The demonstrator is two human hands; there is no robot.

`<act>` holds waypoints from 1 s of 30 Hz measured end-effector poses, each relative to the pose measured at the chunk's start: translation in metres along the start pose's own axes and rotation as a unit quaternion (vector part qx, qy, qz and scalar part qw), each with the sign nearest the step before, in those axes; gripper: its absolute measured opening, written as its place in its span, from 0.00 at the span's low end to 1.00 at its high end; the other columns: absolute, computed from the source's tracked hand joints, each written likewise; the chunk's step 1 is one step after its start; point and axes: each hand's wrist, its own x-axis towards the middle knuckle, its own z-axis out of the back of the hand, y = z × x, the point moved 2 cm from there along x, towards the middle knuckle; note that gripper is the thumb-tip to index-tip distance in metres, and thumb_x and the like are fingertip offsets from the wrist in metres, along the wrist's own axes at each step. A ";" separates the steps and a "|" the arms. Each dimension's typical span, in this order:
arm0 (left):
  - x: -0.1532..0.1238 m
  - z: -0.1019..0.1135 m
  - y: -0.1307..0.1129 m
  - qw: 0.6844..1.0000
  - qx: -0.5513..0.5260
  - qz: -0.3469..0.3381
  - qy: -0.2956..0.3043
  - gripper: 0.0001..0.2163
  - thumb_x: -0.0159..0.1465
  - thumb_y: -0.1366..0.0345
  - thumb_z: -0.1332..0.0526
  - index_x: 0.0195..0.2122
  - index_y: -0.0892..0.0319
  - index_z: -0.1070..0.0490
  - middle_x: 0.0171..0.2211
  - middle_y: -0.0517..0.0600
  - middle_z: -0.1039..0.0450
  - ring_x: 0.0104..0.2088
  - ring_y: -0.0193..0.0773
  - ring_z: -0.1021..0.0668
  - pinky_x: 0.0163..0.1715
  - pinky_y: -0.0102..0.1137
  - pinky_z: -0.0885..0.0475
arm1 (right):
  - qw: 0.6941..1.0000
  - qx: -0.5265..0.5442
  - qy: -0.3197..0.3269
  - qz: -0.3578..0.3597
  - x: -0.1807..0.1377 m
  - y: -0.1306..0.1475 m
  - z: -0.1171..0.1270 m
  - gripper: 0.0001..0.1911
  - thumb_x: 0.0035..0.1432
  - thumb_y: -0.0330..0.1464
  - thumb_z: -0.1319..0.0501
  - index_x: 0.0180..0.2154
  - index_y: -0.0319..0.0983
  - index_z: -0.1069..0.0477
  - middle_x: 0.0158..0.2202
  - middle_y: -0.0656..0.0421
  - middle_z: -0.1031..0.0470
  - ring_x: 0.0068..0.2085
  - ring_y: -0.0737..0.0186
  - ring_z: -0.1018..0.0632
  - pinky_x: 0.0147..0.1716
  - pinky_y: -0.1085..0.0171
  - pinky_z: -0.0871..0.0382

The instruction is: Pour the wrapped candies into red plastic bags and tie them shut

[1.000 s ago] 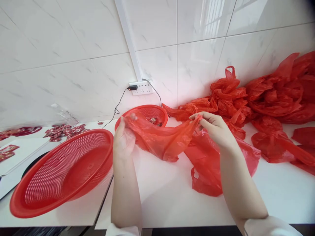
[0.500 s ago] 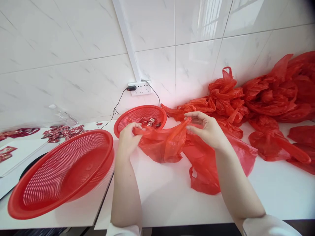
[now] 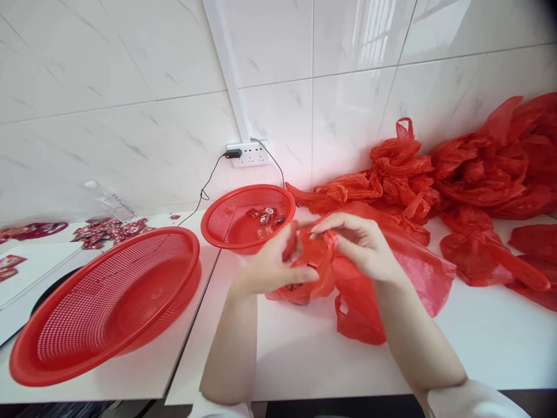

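Observation:
A thin red plastic bag is bunched between my two hands above the white table. My left hand curls round its left side, fingers partly blurred, with the thumb pointing right across the bag. With the fingertips pinched together, my right hand grips the bag's gathered upper edge. Small dark wrapped pieces show faintly through the bag below my left thumb. Behind my left hand stands a small red plastic basket with a few small wrapped packets in it.
A large red basket stands at the left, with patterned packets behind it. Crumpled red bags are heaped along the wall at right. Another flat red bag lies under my right forearm. A power strip with a cable is on the wall.
My left hand has moved right and slightly down, close to my right hand. The bag, stretched between the hands before, is now gathered up. More of the small basket shows.

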 end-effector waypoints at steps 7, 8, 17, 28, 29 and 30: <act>0.008 -0.021 0.002 0.998 0.059 -0.011 -0.028 0.14 0.68 0.56 0.48 0.33 0.56 0.27 0.34 0.49 0.28 0.39 0.39 0.25 0.42 0.33 0.30 | 0.994 -0.090 0.034 0.042 0.003 -0.002 -0.005 0.18 0.63 0.28 0.44 0.53 0.46 0.29 0.51 0.56 0.27 0.46 0.61 0.23 0.46 0.59 0.27; 0.010 -0.019 0.004 0.998 0.058 -0.012 -0.036 0.15 0.69 0.55 0.48 0.31 0.56 0.28 0.33 0.49 0.28 0.38 0.38 0.26 0.41 0.32 0.30 | 0.993 -0.103 0.049 0.035 0.004 -0.005 -0.003 0.19 0.62 0.27 0.44 0.53 0.46 0.29 0.51 0.56 0.27 0.47 0.60 0.24 0.46 0.59 0.27; 0.010 -0.015 0.011 0.994 -0.017 0.098 0.049 0.22 0.66 0.47 0.49 0.28 0.58 0.26 0.17 0.43 0.43 0.13 0.26 0.42 0.12 0.27 0.47 | 0.984 -0.136 0.112 0.012 0.009 -0.018 -0.003 0.17 0.57 0.24 0.43 0.47 0.42 0.26 0.45 0.57 0.22 0.46 0.60 0.23 0.47 0.60 0.29; 0.019 0.001 0.023 0.964 -0.208 0.159 -0.036 0.23 0.65 0.47 0.44 0.55 0.55 0.29 0.12 0.39 0.41 0.09 0.24 0.45 0.09 0.21 0.49 | 0.980 -0.181 -0.051 -0.067 0.015 -0.030 0.024 0.11 0.64 0.35 0.43 0.39 0.40 0.23 0.35 0.59 0.21 0.39 0.60 0.21 0.43 0.63 0.31; 0.020 0.003 0.024 0.963 -0.218 0.154 -0.033 0.24 0.66 0.47 0.46 0.57 0.55 0.31 0.14 0.41 0.35 0.09 0.24 0.43 0.10 0.21 0.48 | 0.982 -0.160 -0.074 -0.064 0.015 -0.031 0.027 0.11 0.64 0.36 0.43 0.38 0.40 0.24 0.35 0.59 0.21 0.38 0.60 0.21 0.42 0.63 0.31; 0.021 0.004 0.025 0.962 -0.227 0.146 -0.028 0.24 0.67 0.48 0.47 0.58 0.55 0.32 0.17 0.45 0.29 0.09 0.24 0.42 0.11 0.21 0.47 | 0.986 -0.131 -0.083 -0.056 0.014 -0.030 0.029 0.10 0.64 0.37 0.43 0.38 0.40 0.24 0.36 0.58 0.21 0.39 0.60 0.22 0.43 0.62 0.31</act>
